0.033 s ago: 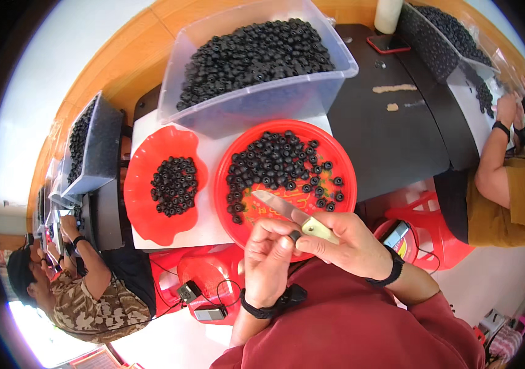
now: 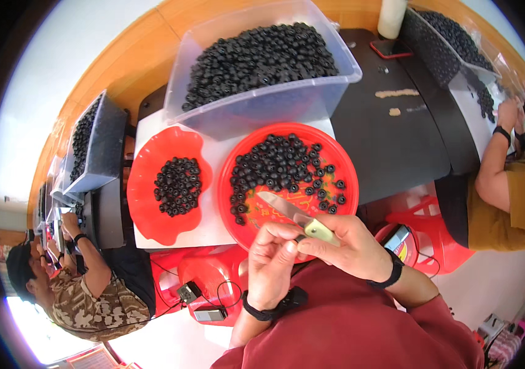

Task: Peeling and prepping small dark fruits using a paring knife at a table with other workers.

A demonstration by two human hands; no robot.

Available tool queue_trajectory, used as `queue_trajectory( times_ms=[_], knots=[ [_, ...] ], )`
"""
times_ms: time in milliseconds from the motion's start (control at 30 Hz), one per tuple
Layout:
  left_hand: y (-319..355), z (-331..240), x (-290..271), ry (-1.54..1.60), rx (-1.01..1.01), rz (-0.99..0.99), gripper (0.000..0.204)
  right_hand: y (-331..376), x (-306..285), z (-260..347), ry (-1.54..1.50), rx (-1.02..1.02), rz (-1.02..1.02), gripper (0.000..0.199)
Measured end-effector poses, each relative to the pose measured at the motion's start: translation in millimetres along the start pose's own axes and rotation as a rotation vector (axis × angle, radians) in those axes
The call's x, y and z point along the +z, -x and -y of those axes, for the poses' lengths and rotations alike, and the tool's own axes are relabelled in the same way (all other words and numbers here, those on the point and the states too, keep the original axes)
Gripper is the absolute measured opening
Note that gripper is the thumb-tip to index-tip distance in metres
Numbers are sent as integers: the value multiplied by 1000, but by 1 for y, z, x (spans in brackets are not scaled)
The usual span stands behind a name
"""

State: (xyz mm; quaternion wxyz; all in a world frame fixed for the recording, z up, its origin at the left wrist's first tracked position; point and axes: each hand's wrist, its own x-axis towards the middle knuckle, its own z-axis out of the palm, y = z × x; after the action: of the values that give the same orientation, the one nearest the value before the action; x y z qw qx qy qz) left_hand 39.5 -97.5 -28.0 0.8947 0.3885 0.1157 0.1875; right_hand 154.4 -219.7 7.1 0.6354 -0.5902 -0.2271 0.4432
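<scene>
My right hand grips a small knife by its pale handle, the blade pointing up-left over a round red tray. Black round fruits fill the tray's far half. My left hand is curled with its fingertips against the knife handle and my right thumb; whether it pinches anything is hidden. To the left, a wavy red plate holds a smaller pile of the black fruits. Behind both stands a clear plastic bin heaped with the same fruits.
A person in a camouflage shirt works at lower left beside grey bins of fruits. Another person in a yellow shirt sits at right. A black table carries a red phone. Red stools stand below.
</scene>
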Motion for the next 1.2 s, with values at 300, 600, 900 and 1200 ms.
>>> queue_trajectory(
  times_ms=[300, 600, 900, 1200],
  knots=[
    [9, -9, -4, 36, -46, 44, 10, 5, 0, 2, -191, 117, 180, 22],
    [-24, -98, -10, -371, 555, -462, 17, 2, -22, 4, -167, 46, 41, 21],
    [-38, -68, -11, -1248, 312, -182, 33, -2, -48, 5, -155, 88, -25, 22],
    [-74, -53, -8, -1656, 215, 205, 37, -4, -67, 6, -30, 75, -44, 21]
  ],
)
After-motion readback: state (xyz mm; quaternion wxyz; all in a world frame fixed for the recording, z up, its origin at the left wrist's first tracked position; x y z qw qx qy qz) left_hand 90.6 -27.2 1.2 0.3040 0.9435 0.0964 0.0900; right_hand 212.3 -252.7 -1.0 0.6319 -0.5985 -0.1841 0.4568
